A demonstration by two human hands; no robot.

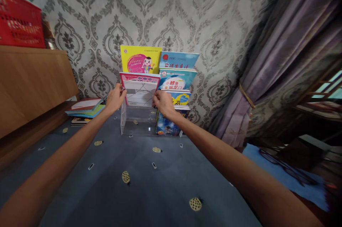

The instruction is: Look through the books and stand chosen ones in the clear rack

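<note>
Gripping a pink book (139, 91) by its side edges, the left hand (115, 98) and right hand (163, 103) hold it upright over a clear rack (137, 122), before a yellow book (140, 59).

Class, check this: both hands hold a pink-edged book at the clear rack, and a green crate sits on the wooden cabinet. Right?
No: the head view shows the crate on the wooden cabinet is red, not green. The left hand and right hand do hold the pink-edged book at the clear rack.
</note>
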